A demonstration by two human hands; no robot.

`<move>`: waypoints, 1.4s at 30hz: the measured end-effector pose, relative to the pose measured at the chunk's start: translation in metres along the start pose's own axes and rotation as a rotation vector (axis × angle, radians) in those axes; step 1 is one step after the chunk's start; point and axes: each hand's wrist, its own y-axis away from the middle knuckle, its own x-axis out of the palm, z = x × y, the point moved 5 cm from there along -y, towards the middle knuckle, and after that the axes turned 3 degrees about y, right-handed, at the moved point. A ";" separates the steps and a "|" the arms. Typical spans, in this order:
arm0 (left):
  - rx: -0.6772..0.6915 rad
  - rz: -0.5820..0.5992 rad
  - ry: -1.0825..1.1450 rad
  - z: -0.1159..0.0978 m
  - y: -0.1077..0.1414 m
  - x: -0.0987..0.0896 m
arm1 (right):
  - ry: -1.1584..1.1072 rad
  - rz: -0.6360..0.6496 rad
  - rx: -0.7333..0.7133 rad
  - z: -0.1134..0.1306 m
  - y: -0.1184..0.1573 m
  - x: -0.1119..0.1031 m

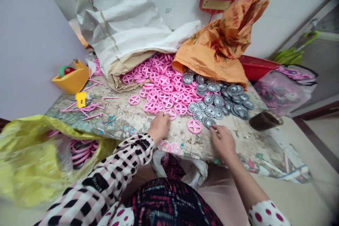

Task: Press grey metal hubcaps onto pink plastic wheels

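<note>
My left hand (160, 127) rests at the front of a heap of pink spoked plastic wheels (166, 91). Its fingers are closed at the rim of one pink wheel (172, 114). To the right, my right hand (224, 144) has its fingertips closed on the edge of a grey hubcap-like disc (208, 122), which lies at the front of the grey discs. The pink rim of another piece shows just beside that disc. A single pink wheel (194, 126) lies flat between my hands. My fingertips are partly hidden.
A white sack (132, 17) and an orange bag (212, 49) spill wheels and discs onto the worn table (233, 141). A dark cup (265, 120) lies at right. Pink rods (92, 116) and a yellow holder (74, 79) sit left. A yellow bag (29, 159) hangs below, beside an open white bag (196, 171).
</note>
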 end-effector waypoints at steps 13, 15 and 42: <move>0.050 0.013 0.693 0.003 0.023 -0.016 | -0.006 0.007 0.178 -0.038 -0.035 0.004; -0.190 0.112 1.160 0.006 0.030 -0.007 | -0.207 -0.013 0.315 -0.041 -0.034 0.001; -0.427 0.288 1.630 -0.039 0.069 0.025 | -0.925 0.272 0.211 0.094 0.038 0.035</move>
